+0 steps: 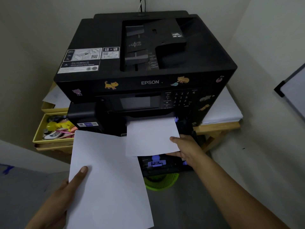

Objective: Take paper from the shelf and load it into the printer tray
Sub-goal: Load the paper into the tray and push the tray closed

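Paper (152,136), a white sheet or thin batch, lies tilted over the front opening of the black Epson printer (145,63), its far edge at the slot under the control panel and its near edge hanging above the pulled-out printer tray (165,164). The right hand (184,148) pinches this paper at its near right corner, thumb on top and fingers curled beneath. The tray below shows a blue paper guide (156,161) and dark plastic floor; whether any sheets already lie in it cannot be told. A second stack of paper (107,179) is held lower and to the left, nearer the camera, slanting toward the printer; its far right corner overlaps the edge of the first sheet in view. The left hand (66,192) grips this stack at its left edge, thumb pressed flat on the top face, fingers hidden underneath. The printer stands on a wooden table (217,126), with cartoon animal stickers along its front. To its right, a pile of white sheets (224,111) rests on the table. To its left sits a yellow box (39,129) holding small coloured items. A green mesh basket (162,181) stands on the floor under the tray.
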### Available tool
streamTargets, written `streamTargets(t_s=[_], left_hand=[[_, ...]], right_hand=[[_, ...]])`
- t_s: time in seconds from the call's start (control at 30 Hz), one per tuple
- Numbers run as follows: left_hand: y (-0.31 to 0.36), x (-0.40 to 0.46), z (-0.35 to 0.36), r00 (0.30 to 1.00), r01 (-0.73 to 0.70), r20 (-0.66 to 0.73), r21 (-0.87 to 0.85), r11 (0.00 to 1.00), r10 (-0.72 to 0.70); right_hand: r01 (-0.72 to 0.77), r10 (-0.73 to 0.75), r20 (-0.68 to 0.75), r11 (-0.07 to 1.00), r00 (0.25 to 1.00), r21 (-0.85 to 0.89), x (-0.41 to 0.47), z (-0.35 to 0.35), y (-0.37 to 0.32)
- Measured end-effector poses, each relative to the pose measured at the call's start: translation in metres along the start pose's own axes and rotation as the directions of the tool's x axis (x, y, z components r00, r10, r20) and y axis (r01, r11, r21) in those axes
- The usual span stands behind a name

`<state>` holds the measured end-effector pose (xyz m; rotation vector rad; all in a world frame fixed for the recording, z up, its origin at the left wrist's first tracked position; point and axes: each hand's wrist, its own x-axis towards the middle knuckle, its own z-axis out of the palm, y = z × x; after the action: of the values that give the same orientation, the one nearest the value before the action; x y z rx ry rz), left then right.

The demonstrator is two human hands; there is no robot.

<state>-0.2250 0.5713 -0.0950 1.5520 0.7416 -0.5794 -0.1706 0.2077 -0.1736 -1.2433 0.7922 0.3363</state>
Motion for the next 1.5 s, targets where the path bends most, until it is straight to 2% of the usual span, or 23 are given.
streamTargets(t_s=[0.07,0.13,0.17,0.2,0.27,0.33,0.37,0.5,0.67,0.87,1.13,1.33,1.43,1.5], left_hand=[[0.002,-0.002,-0.001,1.000,0.007,0.013,0.001,1.000,-0.007],[0.003,-0.002,-0.004,1.000,0.002,0.019,-0.007,1.000,-0.002],[0.004,-0.003,-0.005,1.000,0.000,0.021,-0.011,1.000,0.000],[0.004,-0.002,-0.006,1.000,0.000,0.027,-0.012,1.000,0.000],[0.003,-0.003,-0.008,0.999,-0.004,0.039,-0.015,1.000,0.004],[0.003,-0.005,-0.009,0.999,-0.004,0.050,-0.023,1.000,0.005],[0.003,-0.007,-0.009,0.999,-0.006,0.046,-0.026,1.000,0.007],[0.000,-0.008,-0.011,1.000,-0.008,0.022,-0.041,0.999,0.008],[0.001,-0.011,-0.011,0.999,-0.010,0.032,-0.030,0.999,0.011],[0.002,-0.015,-0.008,0.999,-0.045,0.027,-0.006,0.999,0.045],[0.010,-0.025,-0.001,1.000,0.004,-0.008,-0.001,1.000,-0.004],[0.016,-0.035,-0.004,0.994,-0.094,-0.039,0.182,0.979,0.103],[0.023,-0.044,-0.012,0.984,-0.161,-0.007,0.385,0.909,0.177],[0.030,-0.054,-0.015,0.983,-0.181,0.059,0.496,0.850,0.174]], right_hand=[[0.052,-0.056,-0.022,0.986,0.998,-0.156,-0.001,-0.006,0.000],[0.115,-0.147,-0.055,0.914,0.988,-0.388,-0.004,-0.012,-0.001],[0.152,-0.216,-0.058,0.831,0.975,-0.535,-0.006,-0.016,-0.001],[0.192,-0.303,-0.045,0.703,0.952,-0.685,-0.008,-0.021,0.001],[0.231,-0.459,0.028,0.392,0.888,-0.891,-0.012,-0.027,0.006],[0.228,-0.539,0.113,0.153,0.835,-0.962,-0.019,-0.029,0.011],[0.224,-0.555,0.149,0.070,0.819,-0.972,-0.023,-0.028,0.012],[0.317,-0.537,0.317,-0.095,0.782,-0.944,-0.027,-0.027,0.017],[0.493,-0.560,0.482,-0.144,0.674,-0.858,-0.010,-0.033,0.024],[0.532,-0.603,0.531,-0.200,0.595,-0.823,0.002,-0.036,0.028],[0.538,-0.624,0.482,-0.114,0.616,-0.835,0.003,-0.038,0.032],[0.567,-0.667,0.456,-0.060,0.589,-0.821,0.000,-0.045,0.045],[0.566,-0.703,0.416,-0.024,0.577,-0.824,-0.003,-0.050,0.046],[0.565,-0.716,0.408,-0.022,0.567,-0.825,-0.004,-0.053,0.047]])
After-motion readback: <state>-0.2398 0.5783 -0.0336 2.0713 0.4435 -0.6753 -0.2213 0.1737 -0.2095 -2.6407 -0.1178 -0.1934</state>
